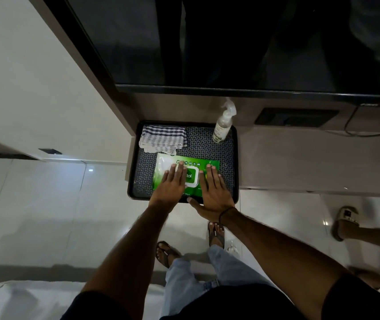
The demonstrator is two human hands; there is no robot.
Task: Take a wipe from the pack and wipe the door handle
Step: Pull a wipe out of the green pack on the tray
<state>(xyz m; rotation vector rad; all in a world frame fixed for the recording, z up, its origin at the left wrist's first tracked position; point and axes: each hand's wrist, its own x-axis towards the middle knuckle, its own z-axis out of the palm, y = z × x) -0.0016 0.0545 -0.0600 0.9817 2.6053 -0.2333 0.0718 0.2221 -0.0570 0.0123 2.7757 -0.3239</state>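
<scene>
Head view: 2 bare hands lie flat, fingers spread, gripping nothing. Left hand [170, 187] covers the left half of the green wipes pack [210, 168], fingertips on its white flip lid [193, 178]; right hand [214, 192] presses the pack's right end. Pack sits on a black tray [235, 158]. Beyond: checked cloth [163, 137], spray bottle [222, 125].
</scene>
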